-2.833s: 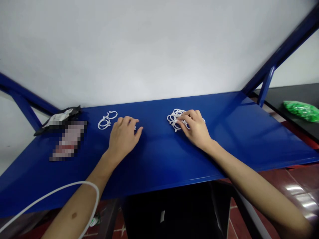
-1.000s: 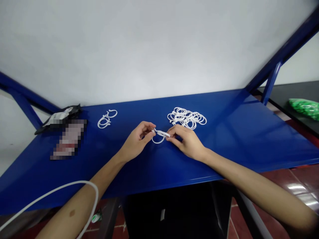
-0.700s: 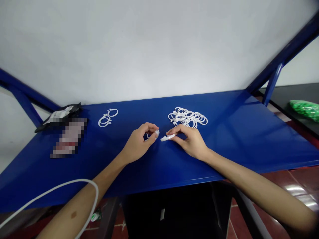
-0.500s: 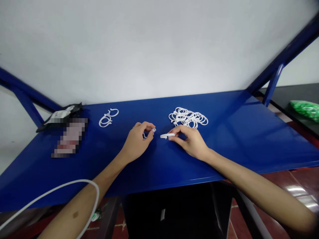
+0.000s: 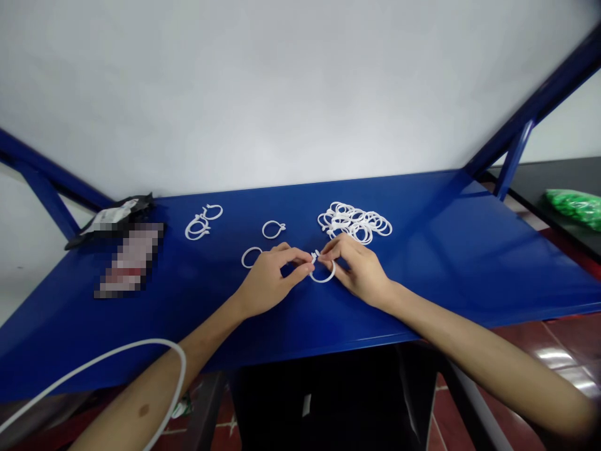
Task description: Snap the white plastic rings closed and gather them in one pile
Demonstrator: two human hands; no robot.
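Note:
A thin white plastic ring (image 5: 323,281) with a clasp gap at its top hangs between my two hands, just above the blue table. My left hand (image 5: 272,279) pinches its left end between thumb and fingertips. On the other side, my right hand (image 5: 354,266) pinches the right end, so the ring stands open at the gap. Behind my left hand lie two loose rings, one farther back (image 5: 272,230) and one partly hidden by the hand (image 5: 251,257). A pile of similar white rings (image 5: 354,222) sits just beyond my right hand.
A few more rings (image 5: 200,225) lie at the back left. Beside them are a black plastic package (image 5: 113,219) and a blurred flat item (image 5: 131,260). A white cable (image 5: 141,341) loops over my left forearm. A green bag (image 5: 575,208) rests on a dark surface at right.
My left hand has let go of what it held and moved right to the ring in my right hand. That ring has turned from edge-on to face view. Two loose rings now show on the table.

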